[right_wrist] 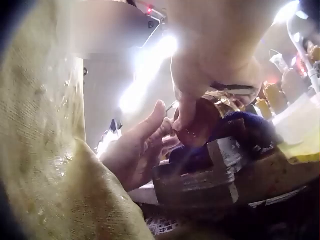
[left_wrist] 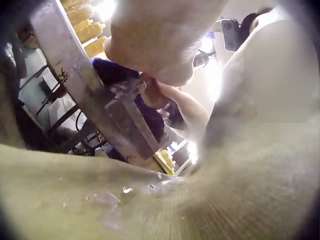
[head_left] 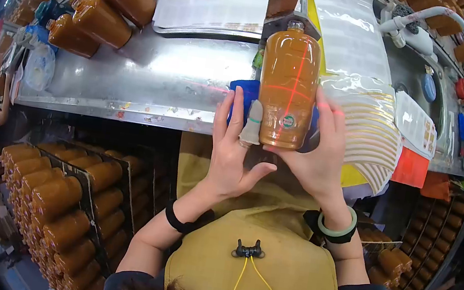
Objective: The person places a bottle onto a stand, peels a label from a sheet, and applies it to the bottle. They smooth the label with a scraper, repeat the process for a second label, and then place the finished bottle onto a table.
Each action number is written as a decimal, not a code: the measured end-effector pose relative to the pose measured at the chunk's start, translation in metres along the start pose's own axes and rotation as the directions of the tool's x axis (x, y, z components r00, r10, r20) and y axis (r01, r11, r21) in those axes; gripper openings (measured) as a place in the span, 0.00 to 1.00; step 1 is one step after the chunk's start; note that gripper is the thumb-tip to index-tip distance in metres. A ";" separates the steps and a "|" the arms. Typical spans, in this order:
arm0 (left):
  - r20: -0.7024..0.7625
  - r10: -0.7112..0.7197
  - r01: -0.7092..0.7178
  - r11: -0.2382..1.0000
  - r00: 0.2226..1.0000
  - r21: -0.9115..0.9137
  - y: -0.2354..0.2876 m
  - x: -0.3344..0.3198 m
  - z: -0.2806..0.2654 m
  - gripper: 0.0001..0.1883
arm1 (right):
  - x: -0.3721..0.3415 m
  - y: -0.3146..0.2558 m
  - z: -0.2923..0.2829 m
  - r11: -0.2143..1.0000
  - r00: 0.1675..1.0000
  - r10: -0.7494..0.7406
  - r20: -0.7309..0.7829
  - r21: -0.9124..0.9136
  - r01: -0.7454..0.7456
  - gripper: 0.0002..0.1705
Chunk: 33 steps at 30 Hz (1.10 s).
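A glossy brown bottle lies on its back, neck away from the person, on a blue cloth-covered rest. Red crossed light lines fall on it, and a small round green sticker sits near its base. My right hand holds the bottle, fingers along its right side and thumb at the base. At the left side is my left hand, fingers extended and thumb spread. One of its fingers wears a pale finger cover right at the bottle's side. In the right wrist view, the right thumb presses the bottle's bottom.
Several brown bottles stand at the back left of the metal table. A cloth-covered tray is behind. To the right are gold-edged curved strips, a white tray and a sink tap. Racked bottles fill the lower left.
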<state>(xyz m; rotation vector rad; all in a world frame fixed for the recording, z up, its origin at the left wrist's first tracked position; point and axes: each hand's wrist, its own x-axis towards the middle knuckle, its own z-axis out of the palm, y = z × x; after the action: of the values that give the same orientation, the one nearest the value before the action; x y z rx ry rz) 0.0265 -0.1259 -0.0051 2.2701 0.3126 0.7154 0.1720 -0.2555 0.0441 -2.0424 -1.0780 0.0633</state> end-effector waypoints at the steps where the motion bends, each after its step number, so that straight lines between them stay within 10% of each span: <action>1: -0.006 -0.004 0.004 1.000 1.000 -0.015 0.003 0.003 -0.001 0.43 | 0.000 0.001 -0.002 1.000 1.000 0.004 -0.006 -0.003 -0.004 0.66; 7: 0.134 -0.008 -0.018 0.982 0.991 0.190 0.018 0.014 0.002 0.40 | 0.009 0.001 -0.028 0.976 0.995 0.081 0.053 0.200 -0.090 0.63; 11: -0.184 -0.087 0.077 0.995 0.979 -0.061 0.016 0.017 0.001 0.45 | 0.008 -0.004 -0.028 0.985 0.998 0.040 0.043 0.164 -0.047 0.62; 15: -0.156 0.040 -0.042 0.999 0.987 -0.006 0.010 0.026 0.002 0.46 | 0.007 -0.005 -0.024 0.972 0.999 0.010 0.054 0.235 -0.023 0.58; 21: -0.140 -0.054 0.038 0.993 0.989 -0.115 0.000 0.019 0.003 0.48 | 0.011 0.030 -0.011 0.624 0.838 0.454 0.302 0.564 -0.541 0.40; 27: -0.092 -0.182 0.154 0.956 0.979 -0.251 -0.002 0.013 0.005 0.44 | 0.008 0.023 -0.016 0.721 0.855 0.433 0.287 0.460 -0.519 0.39; 33: -0.137 0.103 -0.106 0.994 0.985 -0.016 0.014 0.024 0.006 0.45 | 0.006 0.027 -0.022 0.545 0.852 0.440 0.283 0.670 -0.504 0.32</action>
<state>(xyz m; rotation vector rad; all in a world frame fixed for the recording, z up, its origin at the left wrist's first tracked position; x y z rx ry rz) 0.0494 -0.1292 0.0109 2.2330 0.2492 0.9267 0.2022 -0.2736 0.0419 -1.5102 -0.3724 0.7532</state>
